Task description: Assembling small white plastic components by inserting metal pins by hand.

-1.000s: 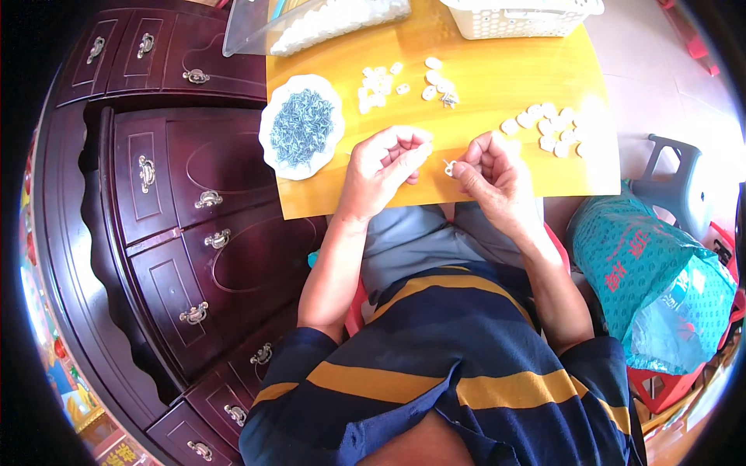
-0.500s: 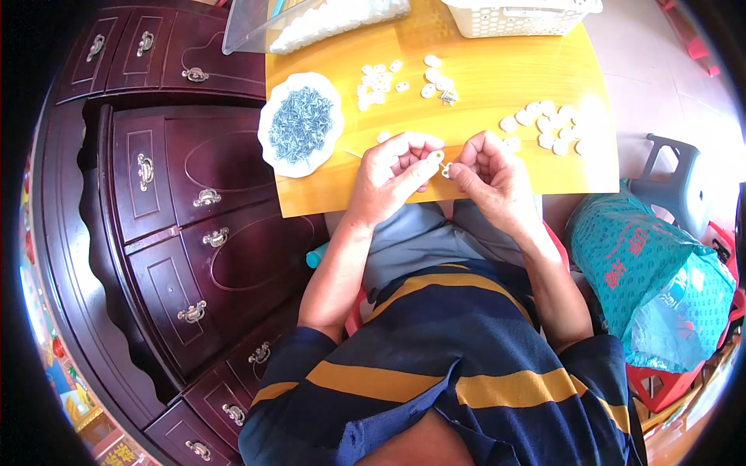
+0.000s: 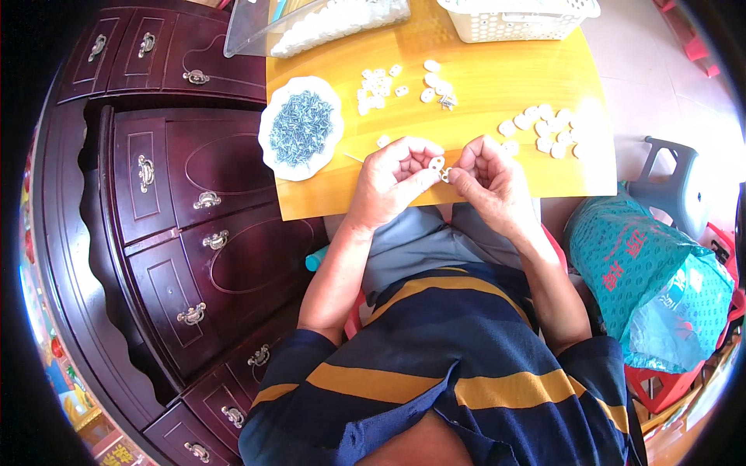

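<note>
Along the left side stands a dark red-brown wooden cabinet [image 3: 225, 155] with metal drawer handles. Beside it is a yellow wooden surface [image 3: 482, 85]. Right of the surface, a teal printed bag [image 3: 660, 279] slumps on something red, with a grey stool [image 3: 674, 182] just behind it. Across the surface's far edge sit a clear bin [image 3: 241, 35] of white contents and, to its right, a white perforated basket [image 3: 517, 27]. A scalloped white dish [image 3: 268, 138] at the left holds many small grey metal pins [image 3: 301, 128]. Near the front edge, the left hand [image 3: 395, 177] and the right hand [image 3: 491, 186] almost meet, fingers curled. Beyond them lie rounded white pieces [image 3: 542, 128] to the right, small blocky white pieces [image 3: 377, 87] to the left, and a few oval white pieces [image 3: 431, 80] between. The left hand pinches a holed white piece [image 3: 436, 164] at its fingertips; the right hand pinches a smaller white part [image 3: 446, 176] close against it, whether touching I cannot tell.
</note>
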Demonstrator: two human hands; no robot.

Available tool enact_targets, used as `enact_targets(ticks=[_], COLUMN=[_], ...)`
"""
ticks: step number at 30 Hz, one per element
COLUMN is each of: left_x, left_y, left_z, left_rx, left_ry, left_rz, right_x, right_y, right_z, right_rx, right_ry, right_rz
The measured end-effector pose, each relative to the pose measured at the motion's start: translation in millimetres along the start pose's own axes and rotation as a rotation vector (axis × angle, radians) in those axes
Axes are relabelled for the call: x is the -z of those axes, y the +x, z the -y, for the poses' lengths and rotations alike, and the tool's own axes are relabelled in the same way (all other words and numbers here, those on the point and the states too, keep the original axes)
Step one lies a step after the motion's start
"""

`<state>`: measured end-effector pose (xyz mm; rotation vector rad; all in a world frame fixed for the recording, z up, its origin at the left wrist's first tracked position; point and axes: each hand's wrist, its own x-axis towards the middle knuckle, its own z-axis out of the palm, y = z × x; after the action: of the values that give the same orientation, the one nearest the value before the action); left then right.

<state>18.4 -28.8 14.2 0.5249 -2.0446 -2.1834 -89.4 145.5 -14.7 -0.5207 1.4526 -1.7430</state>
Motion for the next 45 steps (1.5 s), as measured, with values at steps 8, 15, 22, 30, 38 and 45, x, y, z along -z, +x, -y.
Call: enact_targets(ticks=[8,15,22,30,38,45], left_x=[5.2,5.5,2.6,1.6,0.8,-2.1], left_y=[1.8,3.8,3.6,7.4,10.5,13.2], left_z=[0.7,2.7,0.2,-0.9,-3.6,-8.0], left_rx=[-0.032,0.000,-0.001,-0.025,-0.020,-0.073], left_ry=[0.102,0.152,0.130,0.140,0.178,0.219], left_rz=[0.041,0.089,0.065,0.080,0.097,0.110], right_x=[1.9,4.5,-4.6,-7.1,-7.1,-8.2], right_y=[0.6,0.5,-0.8,-0.4,0.0,-0.2], right_z=[-0.3,-0.9,2.3,5.7,7.7,-0.1], right_rx=[-0.005,-0.016,-0.018,-0.048,-0.104,-0.080], right_ry=[-0.014,0.006,0.130,0.197,0.261,0.427], right_rz=[0.022,0.066,-0.023,-0.027,-0.039,-0.083])
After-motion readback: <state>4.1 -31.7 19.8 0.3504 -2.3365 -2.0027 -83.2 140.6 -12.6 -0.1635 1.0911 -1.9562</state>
